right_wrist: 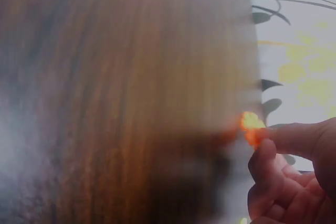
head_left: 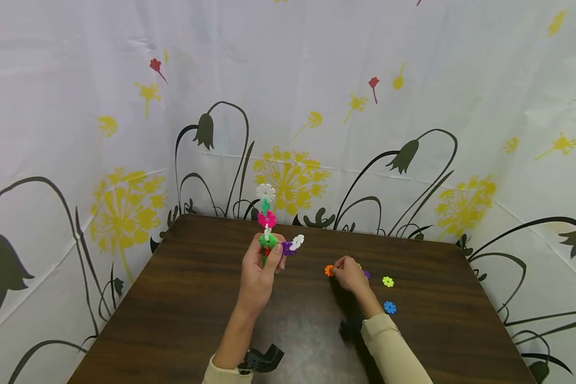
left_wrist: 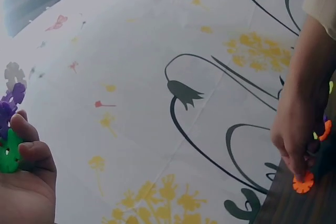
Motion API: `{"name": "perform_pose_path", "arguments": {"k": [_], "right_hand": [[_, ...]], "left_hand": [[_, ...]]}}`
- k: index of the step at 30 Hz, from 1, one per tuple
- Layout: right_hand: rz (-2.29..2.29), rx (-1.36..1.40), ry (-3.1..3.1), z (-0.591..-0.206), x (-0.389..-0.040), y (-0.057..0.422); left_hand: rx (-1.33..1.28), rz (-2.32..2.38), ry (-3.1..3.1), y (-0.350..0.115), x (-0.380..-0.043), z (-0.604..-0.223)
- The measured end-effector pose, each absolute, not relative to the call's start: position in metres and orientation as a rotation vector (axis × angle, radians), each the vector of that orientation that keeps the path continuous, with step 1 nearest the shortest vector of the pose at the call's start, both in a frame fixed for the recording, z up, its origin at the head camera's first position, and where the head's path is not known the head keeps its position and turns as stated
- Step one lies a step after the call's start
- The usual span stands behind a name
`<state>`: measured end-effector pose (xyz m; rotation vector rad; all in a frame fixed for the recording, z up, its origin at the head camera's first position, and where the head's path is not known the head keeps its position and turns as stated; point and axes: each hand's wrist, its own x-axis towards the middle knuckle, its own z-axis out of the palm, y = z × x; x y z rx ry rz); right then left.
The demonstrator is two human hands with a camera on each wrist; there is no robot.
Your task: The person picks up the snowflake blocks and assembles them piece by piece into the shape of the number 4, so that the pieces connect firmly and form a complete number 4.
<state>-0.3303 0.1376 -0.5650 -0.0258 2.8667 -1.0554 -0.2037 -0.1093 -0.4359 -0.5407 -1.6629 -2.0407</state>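
My left hand (head_left: 257, 272) holds up a chain of interlocking flower-shaped plastic discs (head_left: 266, 219), pinching it low down by the green disc. Upward from there come white, pink and teal discs, with a white one (head_left: 266, 192) on top. A side branch of purple discs (head_left: 288, 248) ends in white (head_left: 297, 242). Part of the chain's lower end is hidden by the thumb. Over the table to the right, my right hand (head_left: 349, 273) pinches an orange flower disc (head_left: 329, 270) between thumb and fingertip; the disc (right_wrist: 253, 129) also shows in the right wrist view.
Loose discs lie around the right hand: a yellow-green one (head_left: 388, 281), a blue one (head_left: 390, 307) and a purple one (head_left: 367, 274) partly behind the hand. The brown wooden table (head_left: 182, 298) ends at a printed floral curtain (head_left: 288, 106).
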Motion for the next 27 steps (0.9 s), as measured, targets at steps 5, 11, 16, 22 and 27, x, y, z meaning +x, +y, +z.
{"name": "perform_pose_path", "arguments": {"k": [5, 11, 16, 22, 27], "right_hand": [[-1.407, -0.189, 2.737, -0.56, -0.322, 0.138], [-1.875, -0.448, 2.521, -0.523, -0.3, 0.134], [-2.126, -0.745, 2.375, -0.476, -0.273, 0.129], [-2.257, -1.15, 2.37, -0.428, -0.241, 0.122], [-2.258, -1.258, 2.376, -0.41, -0.226, 0.117]], "left_hand": [[-0.559, -2.004, -1.704, -0.106, -0.202, -0.439], [-0.553, -1.927, -1.822, -0.104, -0.201, -0.448], [-0.538, -1.892, -1.879, -0.104, -0.202, -0.453], [-0.552, -1.864, -1.942, -0.101, -0.204, -0.447], [-0.577, -1.837, -1.983, -0.101, -0.202, -0.441]]}}
